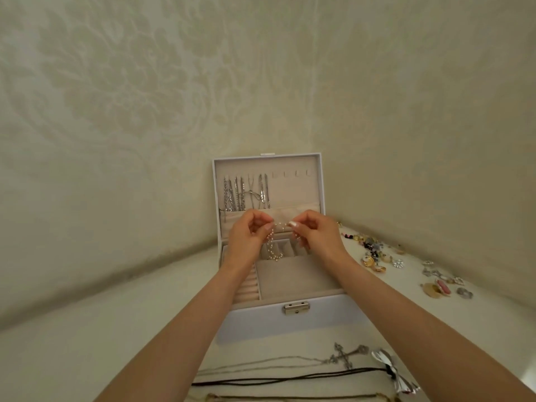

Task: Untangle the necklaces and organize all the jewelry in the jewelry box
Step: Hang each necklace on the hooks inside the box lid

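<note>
I'm pinching the pearl necklace [272,250] w/ both hands: left hand [248,232] and right hand [314,232] are each clamping the strand near its top, w/ the loop dangling over the open jewelry box [290,323]. It's prob. handling light and floppy, beads slippery, thread fragile, so I'm gripping by the ends, not tugging. The lid is holding silver chains [246,192] on hooks; ring slots [246,288] are sitting front-left.
</note>
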A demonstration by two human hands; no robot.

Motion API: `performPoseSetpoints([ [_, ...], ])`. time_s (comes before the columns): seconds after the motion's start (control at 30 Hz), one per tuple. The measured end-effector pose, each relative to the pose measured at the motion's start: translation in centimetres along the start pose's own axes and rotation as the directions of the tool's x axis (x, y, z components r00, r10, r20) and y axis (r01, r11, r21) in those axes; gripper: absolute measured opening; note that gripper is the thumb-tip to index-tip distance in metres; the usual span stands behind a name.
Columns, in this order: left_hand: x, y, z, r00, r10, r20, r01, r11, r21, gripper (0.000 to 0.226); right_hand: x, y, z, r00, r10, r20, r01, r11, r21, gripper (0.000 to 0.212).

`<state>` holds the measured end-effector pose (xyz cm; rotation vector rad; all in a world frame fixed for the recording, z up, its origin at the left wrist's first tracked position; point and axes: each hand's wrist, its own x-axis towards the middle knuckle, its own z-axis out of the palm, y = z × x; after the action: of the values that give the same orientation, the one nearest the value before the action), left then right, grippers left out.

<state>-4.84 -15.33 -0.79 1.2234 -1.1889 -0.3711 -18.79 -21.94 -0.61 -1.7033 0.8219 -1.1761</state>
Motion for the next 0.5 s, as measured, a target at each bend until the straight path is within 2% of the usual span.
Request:
performPoseSetpoints([
  [0.1, 0.10, -0.28, 0.18, 0.999, 0.050, 0.008, -0.050, 0.992, 0.118, 0.026, -0.12, 0.46, 0.31, 0.988, -0.147, -0.051, 0.135, 0.973, -0.189, 0.018],
  [0.2, 0.10, -0.40, 0.15, 0.998, 0.066, 0.015, -0.068, 0.986, 0.150, 0.021, -0.09, 0.38, 0.35, 0.967, -0.230, -0.108, 0.194, 0.942, -0.274, 0.012],
  [0.3, -0.05, -0.24, 0.13, 0.996, 0.068, 0.058, -0.078, 0.981, 0.179, 0.015, -0.11, 0.28, 0.29, 0.947, -0.289, -0.138, 0.234, 0.918, -0.320, 0.013],
  [0.43, -0.13, -0.54, 0.20, 0.989, 0.069, 0.129, -0.098, 0.968, 0.232, 0.023, -0.12, 0.19, 0.28, 0.941, -0.311, -0.136, 0.258, 0.916, -0.308, 0.013],
  [0.5, -0.21, -0.56, 0.19, 0.992, 0.041, 0.122, -0.066, 0.977, 0.203, 0.025, -0.26, 0.04, 0.36, 0.944, -0.303, -0.134, 0.257, 0.924, -0.284, 0.013],
])
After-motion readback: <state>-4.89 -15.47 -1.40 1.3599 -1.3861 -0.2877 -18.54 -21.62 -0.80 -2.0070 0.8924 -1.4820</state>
